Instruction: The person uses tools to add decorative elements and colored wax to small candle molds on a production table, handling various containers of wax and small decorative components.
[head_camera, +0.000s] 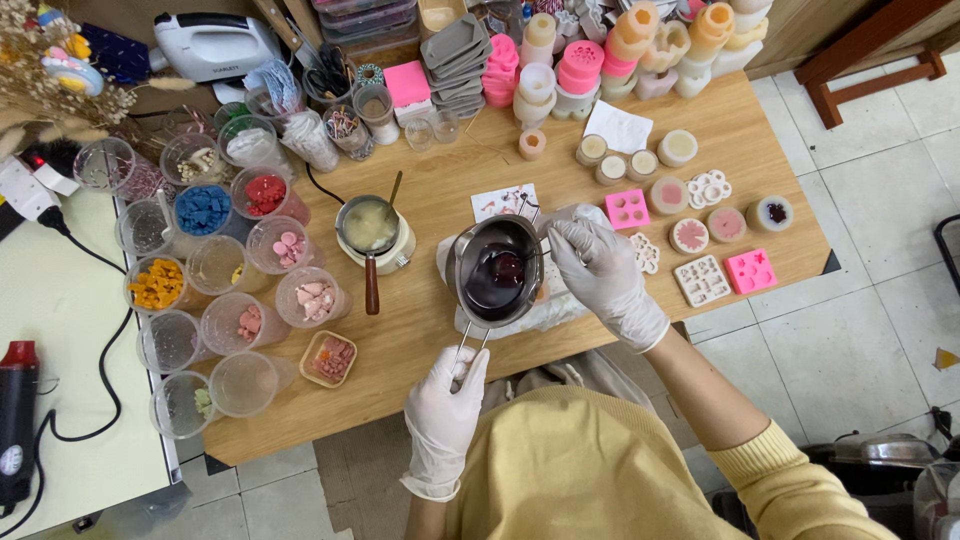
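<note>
A: Head view first: what have the hands got?

B: The left hand (447, 400), in a white glove, is closed round the wire handle of a small metal pitcher (495, 270), holding it over the near part of the wooden table (420, 330). The pitcher has dark red liquid in it.

A: And the other?

B: The right hand (600, 268), gloved too, sits just beside the pitcher's rim with its fingers pinched on a thin stick (540, 240) that reaches towards the liquid. I cannot tell whether the tip is in it.

A: What lies under the pitcher?

B: A white cloth (545, 312), partly hidden by it.

A: Further out?

B: To the left, just beside the pitcher, a small pot of pale liquid (369, 226) stands on a cream warmer, its brown handle pointing to the near edge. Left of that, clear plastic cups (250, 250) hold coloured pieces: blue, red, orange and pink. To the right lie pink silicone moulds (750, 270) and round filled moulds (690, 235). Along the far edge stand stacked pink, white and orange moulds (580, 65). A black heat gun (17, 420) lies on the white side table at far left.
</note>
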